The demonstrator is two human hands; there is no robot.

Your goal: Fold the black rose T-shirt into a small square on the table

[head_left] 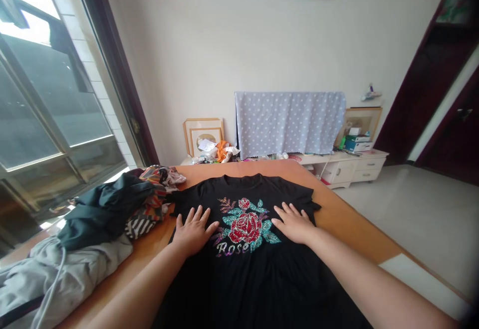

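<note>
A black T-shirt (239,289) lies spread face up on the wooden table, its collar toward the far edge. On its chest is a sparkly red rose design (246,228) with teal leaves and the word "Rose" below. My left hand (194,230) rests flat on the shirt left of the design, fingers apart. To the right of the design, my right hand (294,222) lies flat on the cloth too, its fingers stretched out. Neither hand grips the fabric. The lower end of the shirt runs out of view at the bottom.
Left on the table (359,234) is a heap of clothes: a dark green garment (108,209), striped cloth (149,204) and a grey garment (75,269). A white sheet (419,281) lies at the right edge. Behind stands a low white cabinet (368,164) beside a polka-dot cloth cover (290,122).
</note>
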